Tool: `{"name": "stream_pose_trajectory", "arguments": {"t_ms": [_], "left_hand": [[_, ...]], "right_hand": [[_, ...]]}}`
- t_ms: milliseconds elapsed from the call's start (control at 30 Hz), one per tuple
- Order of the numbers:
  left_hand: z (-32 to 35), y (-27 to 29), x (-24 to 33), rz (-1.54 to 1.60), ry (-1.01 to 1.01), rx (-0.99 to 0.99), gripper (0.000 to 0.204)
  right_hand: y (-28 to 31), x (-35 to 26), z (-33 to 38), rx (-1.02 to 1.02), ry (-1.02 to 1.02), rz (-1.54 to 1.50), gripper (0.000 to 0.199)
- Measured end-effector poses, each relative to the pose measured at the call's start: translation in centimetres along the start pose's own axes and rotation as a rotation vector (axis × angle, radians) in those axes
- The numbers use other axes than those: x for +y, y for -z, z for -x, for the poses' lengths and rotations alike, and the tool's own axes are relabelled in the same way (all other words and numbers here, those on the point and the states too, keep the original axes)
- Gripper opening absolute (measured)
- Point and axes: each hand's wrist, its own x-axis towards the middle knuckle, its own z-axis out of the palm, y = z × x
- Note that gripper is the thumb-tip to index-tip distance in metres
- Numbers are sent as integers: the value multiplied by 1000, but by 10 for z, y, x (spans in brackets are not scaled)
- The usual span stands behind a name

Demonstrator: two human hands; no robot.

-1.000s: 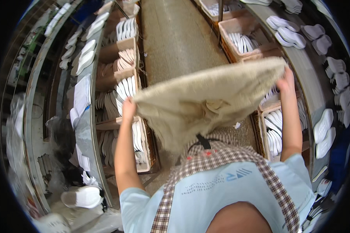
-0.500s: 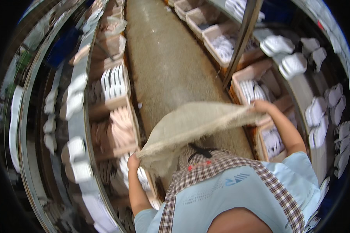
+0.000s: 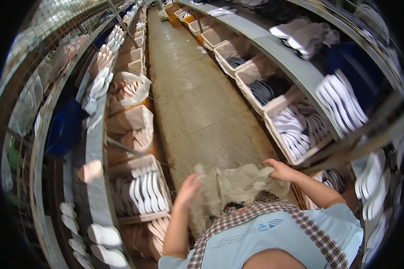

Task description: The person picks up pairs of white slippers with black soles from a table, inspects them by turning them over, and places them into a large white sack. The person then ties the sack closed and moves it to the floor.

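Note:
A beige, frayed piece of cloth [image 3: 231, 181] hangs crumpled between my two hands, in front of my checked apron. My right hand [image 3: 279, 170] pinches its upper right edge between thumb and fingers. On the other side, my left hand [image 3: 187, 190] is closed at the cloth's left edge, somewhat blurred by motion. To my left stands a bin of white shoe soles [image 3: 147, 195], lined up in a row. Off to the right, another bin holds white wavy-edged soles [image 3: 291, 130].
A concrete aisle floor [image 3: 195, 103] runs ahead between two long metal shelves. Pale pink bins [image 3: 220, 58] line both sides, several with dark, white or pinkish soles. White soles [image 3: 105, 235] lie on the left shelf; a blue crate [image 3: 67, 127] stands behind it.
The cloth was stretched wide; now it is bunched and my hands are closer together. I have moved forward along the aisle, and different bins are beside me.

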Motion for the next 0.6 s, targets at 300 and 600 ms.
{"name": "stream_pose_trajectory", "arguments": {"t_ms": [300,600], "left_hand": [[-218,41,161,377,-343,-155,58],[-530,214,194,-764,-257,359,88]], "right_hand": [[10,-87,-401,-336,259,-227,49],[170,-150,-720,56,-16,-1445,26]]}}
